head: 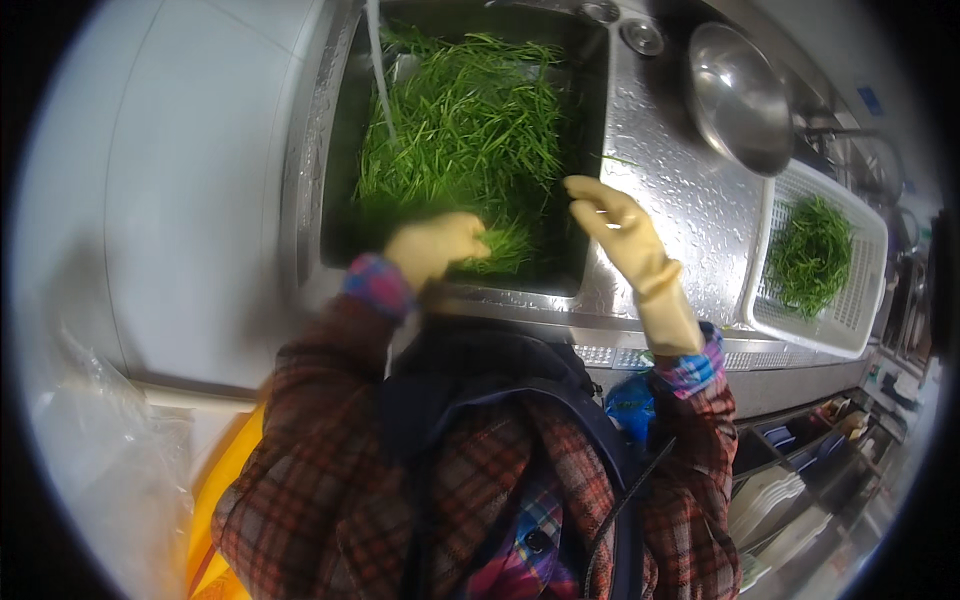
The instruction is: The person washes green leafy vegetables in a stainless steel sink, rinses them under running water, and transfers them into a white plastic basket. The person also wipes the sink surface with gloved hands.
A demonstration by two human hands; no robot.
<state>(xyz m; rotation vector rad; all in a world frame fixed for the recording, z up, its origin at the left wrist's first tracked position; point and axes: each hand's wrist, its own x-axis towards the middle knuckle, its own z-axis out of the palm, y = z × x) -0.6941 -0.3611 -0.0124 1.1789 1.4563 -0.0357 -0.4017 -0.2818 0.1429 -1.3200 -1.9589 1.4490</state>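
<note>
Long green leafy vegetables (pixel 472 120) fill much of a stainless steel sink (pixel 457 300), and a stream of water (pixel 379 75) runs down onto them at the left. My left hand (pixel 435 244), in a cream rubber glove and blurred, is closed on a bunch of the greens (pixel 502 251) near the sink's front edge. At the sink's right rim is my right hand (pixel 611 217), in a matching glove, with its fingers apart and nothing seen in them.
Right of the sink, a wet steel counter (pixel 682 225) holds a large metal bowl (pixel 739 97) and a white plastic basket (pixel 765 247) with more greens (pixel 814 255) inside. Two small round metal pieces lie at the sink's back right. Below the counter hangs a blue plastic bag (pixel 631 405). Clear plastic (pixel 112 450) is at the lower left.
</note>
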